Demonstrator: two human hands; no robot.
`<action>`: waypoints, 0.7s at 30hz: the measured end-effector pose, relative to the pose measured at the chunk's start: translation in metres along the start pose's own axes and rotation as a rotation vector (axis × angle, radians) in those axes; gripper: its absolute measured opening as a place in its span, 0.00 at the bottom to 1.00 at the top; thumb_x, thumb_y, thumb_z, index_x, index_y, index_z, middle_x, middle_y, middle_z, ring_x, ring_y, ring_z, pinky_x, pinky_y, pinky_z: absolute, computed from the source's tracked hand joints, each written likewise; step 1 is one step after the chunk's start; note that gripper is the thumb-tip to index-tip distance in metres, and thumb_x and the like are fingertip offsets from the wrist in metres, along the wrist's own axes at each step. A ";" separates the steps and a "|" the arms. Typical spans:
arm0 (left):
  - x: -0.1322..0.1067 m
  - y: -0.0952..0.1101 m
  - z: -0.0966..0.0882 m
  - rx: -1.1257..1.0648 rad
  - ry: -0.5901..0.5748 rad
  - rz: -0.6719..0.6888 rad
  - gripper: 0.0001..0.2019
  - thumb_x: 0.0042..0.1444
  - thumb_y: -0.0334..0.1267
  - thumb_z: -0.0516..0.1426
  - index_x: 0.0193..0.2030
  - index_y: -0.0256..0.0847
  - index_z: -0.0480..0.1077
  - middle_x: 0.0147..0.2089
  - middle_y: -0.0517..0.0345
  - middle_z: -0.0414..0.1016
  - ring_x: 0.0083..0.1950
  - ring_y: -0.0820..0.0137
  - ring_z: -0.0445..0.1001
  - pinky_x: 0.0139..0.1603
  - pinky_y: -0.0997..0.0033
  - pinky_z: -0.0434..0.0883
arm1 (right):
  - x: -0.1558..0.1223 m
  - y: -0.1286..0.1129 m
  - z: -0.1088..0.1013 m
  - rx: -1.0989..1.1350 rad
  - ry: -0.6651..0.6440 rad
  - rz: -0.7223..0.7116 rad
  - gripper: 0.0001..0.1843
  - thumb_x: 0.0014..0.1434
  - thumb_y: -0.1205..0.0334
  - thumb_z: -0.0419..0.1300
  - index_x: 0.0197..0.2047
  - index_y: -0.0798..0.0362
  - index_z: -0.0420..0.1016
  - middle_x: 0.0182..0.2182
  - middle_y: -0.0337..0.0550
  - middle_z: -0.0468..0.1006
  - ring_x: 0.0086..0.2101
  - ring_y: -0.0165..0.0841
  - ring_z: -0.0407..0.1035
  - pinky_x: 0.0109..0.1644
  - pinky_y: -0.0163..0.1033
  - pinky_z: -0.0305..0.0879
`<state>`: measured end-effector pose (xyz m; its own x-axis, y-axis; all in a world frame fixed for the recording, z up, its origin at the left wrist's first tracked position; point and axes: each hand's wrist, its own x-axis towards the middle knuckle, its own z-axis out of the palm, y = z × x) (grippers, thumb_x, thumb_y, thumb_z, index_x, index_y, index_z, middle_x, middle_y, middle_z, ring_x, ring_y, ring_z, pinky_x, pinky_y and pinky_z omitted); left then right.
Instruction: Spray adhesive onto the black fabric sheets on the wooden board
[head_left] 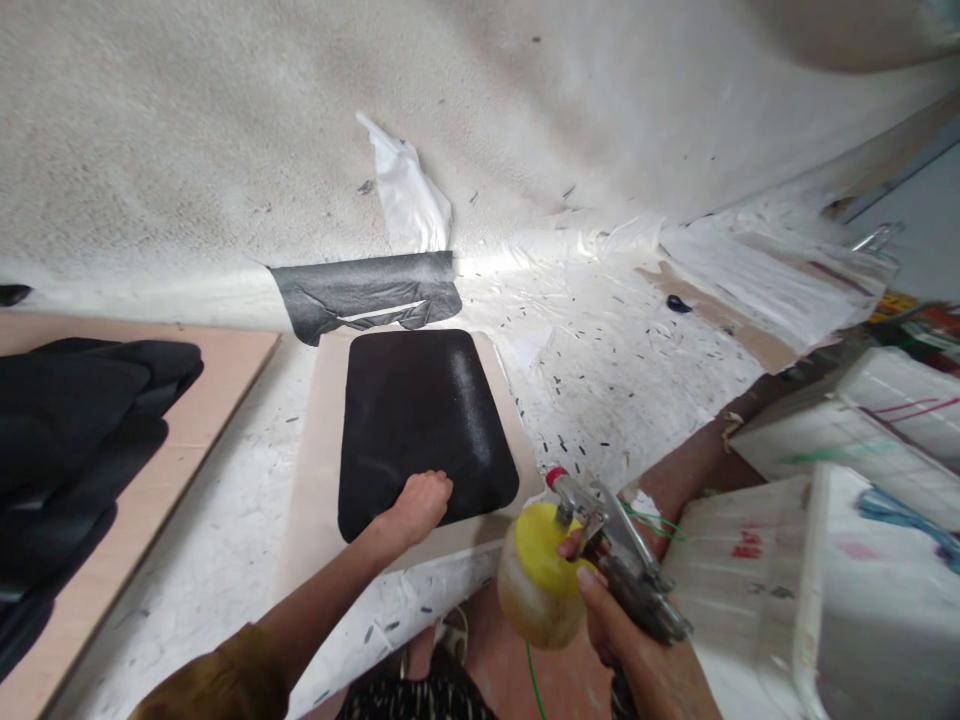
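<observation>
Right grip (611, 630) is holding a spray gun (628, 545); left grip (421, 505) is resting curled on the black sheet (420, 420)'s near edge, can't tell if pinching. Sheet's lying on beige backing (319, 435) on the bench (247, 480). Dragging could be smudging it; tipping the cup (536, 610), dripping.

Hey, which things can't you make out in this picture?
In the head view:
Fingertips of the left hand: hidden under the hand; any grip on the black sheet is unclear.
Handle of the spray gun: partly covered by the right hand.
Black pieces: cut off by the left edge.
Red writing on white box: too blurred.
</observation>
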<state>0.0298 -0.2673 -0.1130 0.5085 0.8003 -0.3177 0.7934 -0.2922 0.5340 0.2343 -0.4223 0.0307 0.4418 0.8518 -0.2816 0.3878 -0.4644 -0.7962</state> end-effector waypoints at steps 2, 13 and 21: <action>0.009 -0.009 -0.015 -0.199 -0.045 -0.081 0.08 0.47 0.25 0.51 0.28 0.37 0.70 0.32 0.53 0.72 0.42 0.62 0.72 0.48 0.63 0.67 | -0.001 -0.008 0.002 0.051 -0.051 -0.032 0.27 0.56 0.39 0.53 0.45 0.55 0.69 0.12 0.28 0.54 0.16 0.27 0.52 0.25 0.36 0.55; 0.039 -0.039 -0.043 -0.705 -0.284 -0.166 0.02 0.38 0.31 0.53 0.22 0.36 0.66 0.18 0.62 0.63 0.24 0.73 0.66 0.26 0.74 0.69 | 0.004 -0.032 0.033 0.232 -0.062 -0.138 0.13 0.55 0.51 0.60 0.38 0.52 0.74 0.16 0.31 0.55 0.19 0.29 0.51 0.24 0.38 0.53; 0.054 -0.044 -0.070 -0.583 -0.286 -0.053 0.03 0.38 0.33 0.54 0.18 0.36 0.64 0.18 0.63 0.62 0.22 0.75 0.62 0.24 0.76 0.62 | 0.015 -0.036 0.059 0.263 -0.057 -0.157 0.19 0.55 0.45 0.59 0.39 0.52 0.75 0.15 0.31 0.54 0.18 0.28 0.49 0.21 0.37 0.51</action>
<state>-0.0009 -0.1750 -0.0989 0.6060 0.6116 -0.5086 0.5496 0.1403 0.8236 0.1789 -0.3785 0.0234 0.3438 0.9240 -0.1676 0.2218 -0.2533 -0.9416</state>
